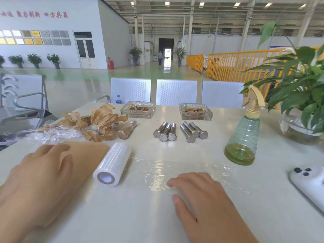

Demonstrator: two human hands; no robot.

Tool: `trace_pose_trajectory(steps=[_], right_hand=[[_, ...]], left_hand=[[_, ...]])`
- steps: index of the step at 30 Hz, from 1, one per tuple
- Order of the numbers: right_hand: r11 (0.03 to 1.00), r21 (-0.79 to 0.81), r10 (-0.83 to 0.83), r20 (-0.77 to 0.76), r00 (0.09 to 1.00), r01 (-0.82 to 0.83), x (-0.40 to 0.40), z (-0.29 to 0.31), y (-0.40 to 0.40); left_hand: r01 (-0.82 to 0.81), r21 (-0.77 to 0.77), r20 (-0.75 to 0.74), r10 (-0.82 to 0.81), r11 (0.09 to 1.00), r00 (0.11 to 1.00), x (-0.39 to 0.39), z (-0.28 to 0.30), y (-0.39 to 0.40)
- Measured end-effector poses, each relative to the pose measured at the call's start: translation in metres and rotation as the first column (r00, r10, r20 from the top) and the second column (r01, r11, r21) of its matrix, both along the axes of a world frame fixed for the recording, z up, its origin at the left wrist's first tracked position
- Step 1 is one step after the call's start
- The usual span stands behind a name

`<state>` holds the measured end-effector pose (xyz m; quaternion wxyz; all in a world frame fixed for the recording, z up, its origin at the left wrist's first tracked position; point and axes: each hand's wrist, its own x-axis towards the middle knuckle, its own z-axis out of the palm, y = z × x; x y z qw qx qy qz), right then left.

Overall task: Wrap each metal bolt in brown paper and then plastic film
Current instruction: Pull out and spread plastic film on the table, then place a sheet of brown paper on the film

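On the pale tabletop (pixel 149 216), the left hand (pixel 37 186) lies flat, fingers straight, on the brown paper sheet (pixel 87 155) near the left edge. The right hand (pixel 201 199) presses relaxed fingers on the spread plastic film (pixel 184 170); its film roll (pixel 112 166) lies between the hands. Six bare bolts (pixel 180 131) lie beyond, apart from one wrapped bolt (pixel 126 131). Red wall lettering (pixel 42 14) seems too blurred to read.
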<state>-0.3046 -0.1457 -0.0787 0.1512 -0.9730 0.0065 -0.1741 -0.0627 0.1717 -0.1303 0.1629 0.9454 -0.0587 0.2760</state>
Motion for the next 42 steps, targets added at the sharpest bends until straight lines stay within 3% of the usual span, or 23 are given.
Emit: trace_pose_trajectory(steps=[3,6,11,18,21,23,25,27,29,31,34,36,40,42], right_hand=[[0.999,0.003,0.048,0.084,0.995,-0.048,-0.003,-0.008,0.015],[0.996,-0.005,0.085,0.108,0.991,-0.085,-0.002,-0.018,0.018],[0.995,0.002,0.102,0.174,0.98,-0.103,-0.003,-0.022,0.015],[0.998,0.029,0.048,0.136,0.99,-0.052,-0.006,-0.024,0.014],[0.97,0.242,0.012,0.035,0.999,-0.02,-0.005,-0.017,0.012],[0.835,0.55,-0.017,0.059,0.998,-0.018,-0.006,-0.007,0.008],[0.593,0.805,-0.082,0.087,0.993,-0.021,-0.004,0.01,-0.001],[0.358,0.934,-0.177,0.055,0.983,0.012,0.001,0.029,-0.014],[0.278,0.957,-0.262,-0.013,0.965,0.088,0.006,0.044,-0.033],[0.285,0.946,-0.297,-0.064,0.953,0.153,0.007,0.054,-0.05],[0.349,0.908,-0.299,-0.129,0.946,0.234,0.006,0.052,-0.068],[0.388,0.876,-0.302,-0.172,0.938,0.286,0.005,0.048,-0.076],[0.641,0.632,-0.412,-0.196,0.89,0.436,0.01,0.035,-0.091],[0.706,0.552,-0.432,-0.162,0.887,0.444,0.015,0.029,-0.097]], left_hand=[[-0.079,-0.029,-0.206,0.072,0.996,0.976,0.047,-0.051,0.047],[-0.049,0.026,-0.273,0.054,0.998,0.96,0.076,-0.083,0.072],[-0.054,-0.005,-0.228,0.051,0.999,0.972,0.084,-0.079,0.077],[0.132,-0.06,-0.066,-0.136,0.989,0.988,0.069,-0.046,0.062],[0.213,-0.2,0.014,-0.215,0.956,0.977,0.045,0.01,0.028],[0.29,-0.245,0.072,-0.282,0.925,0.957,0.019,0.055,-0.005],[0.439,-0.245,0.174,-0.406,0.864,0.897,-0.015,0.094,-0.043],[0.592,-0.124,0.209,-0.562,0.797,0.8,-0.05,0.126,-0.092],[0.727,0.018,0.103,-0.724,0.687,0.682,-0.069,0.137,-0.134],[0.798,0.146,-0.061,-0.8,0.585,0.597,-0.078,0.13,-0.171],[0.828,0.216,-0.255,-0.789,0.517,0.56,-0.083,0.102,-0.206],[0.819,0.235,-0.29,-0.767,0.523,0.573,-0.087,0.086,-0.221],[0.817,0.163,-0.333,-0.749,0.553,0.573,-0.09,0.064,-0.227],[0.825,0.117,-0.354,-0.753,0.553,0.555,-0.091,0.06,-0.225]])
